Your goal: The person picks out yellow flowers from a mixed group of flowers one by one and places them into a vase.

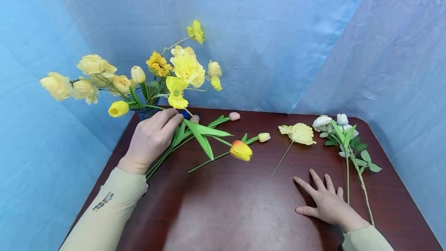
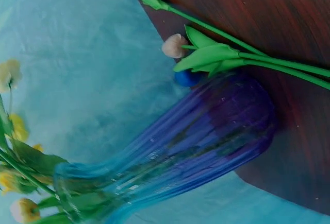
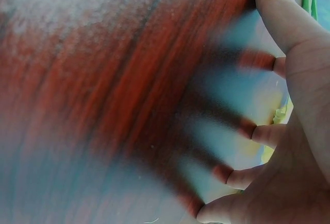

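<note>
My left hand (image 1: 153, 136) is beside the mouth of a ribbed blue glass vase (image 2: 196, 136), its fingers curled round the stem of an orange-and-yellow tulip (image 1: 241, 150). This tulip leans to the right, its long green leaves (image 1: 205, 134) spreading just past the fingertips. Yellow flowers fill the vase, among them a ruffled yellow bloom (image 1: 187, 65), an orange sunflower-like bloom (image 1: 158, 64) and a yellow tulip (image 1: 118, 109). Fingers spread wide, my right hand (image 1: 325, 202) rests its fingertips on the dark red table (image 3: 103, 80) and holds nothing.
Pale pink tulips (image 1: 234, 116) lie beside the vase, near a small blue object (image 2: 185, 78). A cream tulip (image 1: 264, 137) and a pale yellow flower (image 1: 301, 133) lie mid-table. White flowers (image 1: 322, 122) with long stems are at the right. Blue cloth (image 1: 261, 42) hangs behind.
</note>
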`<state>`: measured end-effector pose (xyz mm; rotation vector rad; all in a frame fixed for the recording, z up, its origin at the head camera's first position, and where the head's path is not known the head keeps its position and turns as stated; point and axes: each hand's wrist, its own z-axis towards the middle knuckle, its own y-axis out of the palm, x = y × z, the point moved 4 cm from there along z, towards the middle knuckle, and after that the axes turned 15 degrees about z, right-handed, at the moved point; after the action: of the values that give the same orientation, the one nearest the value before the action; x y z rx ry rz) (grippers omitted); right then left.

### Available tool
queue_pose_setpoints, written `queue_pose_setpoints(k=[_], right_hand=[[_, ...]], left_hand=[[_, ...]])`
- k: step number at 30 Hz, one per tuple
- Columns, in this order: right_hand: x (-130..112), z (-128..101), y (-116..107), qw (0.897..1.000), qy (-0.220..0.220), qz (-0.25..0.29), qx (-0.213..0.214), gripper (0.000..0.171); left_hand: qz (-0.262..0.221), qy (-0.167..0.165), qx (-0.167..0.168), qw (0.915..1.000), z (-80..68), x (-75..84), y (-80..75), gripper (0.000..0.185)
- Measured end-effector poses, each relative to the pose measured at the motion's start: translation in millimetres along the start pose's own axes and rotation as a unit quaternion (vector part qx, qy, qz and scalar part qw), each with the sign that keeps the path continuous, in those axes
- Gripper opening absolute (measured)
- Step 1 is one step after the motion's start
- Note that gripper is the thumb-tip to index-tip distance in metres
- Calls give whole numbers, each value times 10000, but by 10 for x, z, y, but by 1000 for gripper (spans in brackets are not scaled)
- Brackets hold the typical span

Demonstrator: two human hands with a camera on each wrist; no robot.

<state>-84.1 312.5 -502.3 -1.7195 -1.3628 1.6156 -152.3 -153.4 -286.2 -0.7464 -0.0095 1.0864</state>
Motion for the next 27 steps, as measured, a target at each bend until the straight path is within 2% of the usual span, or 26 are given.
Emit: queue_pose_setpoints(k=[6,10,15,21,24,27], right_hand=[[2,-4,-1,10000,-32,24,7,93],[8,-2,-2,10000,-48,22,16,94],[11,-1,6,10000,-63,46,21,93],[5,3,11,10000,-56,47,28,93],[2,3,9,10000,-53,29,38,94],[2,0,7,10000,-35,14,47,94]], left_hand=[[15,-740,34,9972,-22,-244,110,10],[330,-1314,-203,9906,13,-389,198,10],[478,-1982,-726,9763,90,-520,304,13],[373,-2698,-1110,9558,202,-656,393,15],[402,-2965,-1300,9453,243,-715,427,16],[328,-3118,-1440,9386,277,-748,470,17]])
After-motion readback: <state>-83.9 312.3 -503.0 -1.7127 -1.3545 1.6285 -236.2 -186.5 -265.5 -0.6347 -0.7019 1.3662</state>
